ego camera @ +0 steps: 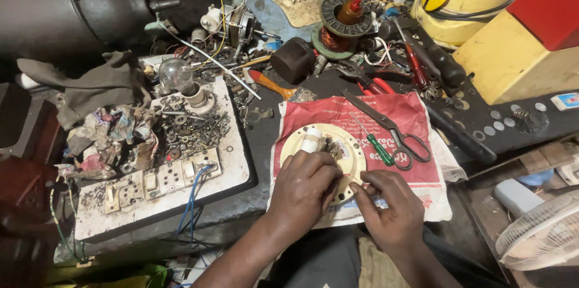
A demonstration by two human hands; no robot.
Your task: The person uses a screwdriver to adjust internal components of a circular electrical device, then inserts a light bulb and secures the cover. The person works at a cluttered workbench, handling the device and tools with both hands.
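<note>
- Cream round motor plate lay flat on a red printed bag spread over the cluttered table, straight in front of the person in the head view.
- The left hand rested on the plate's near edge, fingers curled in over the small parts at its middle; what they pinched could not be told.
- The right hand sat just beside it at the lower right rim, fingertips closed on what looked like a thin red wire.
- The plate looked like stiff, light plastic, easy to steady by its rim; the wire seemed thin and fragile, so a gentle pinch near its end would suit.
- A green-handled screwdriver and scissors lay on the bag just right of the plate, near the right hand's path.
- To the left stood a white board heaped with screws and washers, a clear bulb at its far end.
- Farther back sat a copper-wound coil and red-handled pliers; a white fan guard showed at the lower right.
</note>
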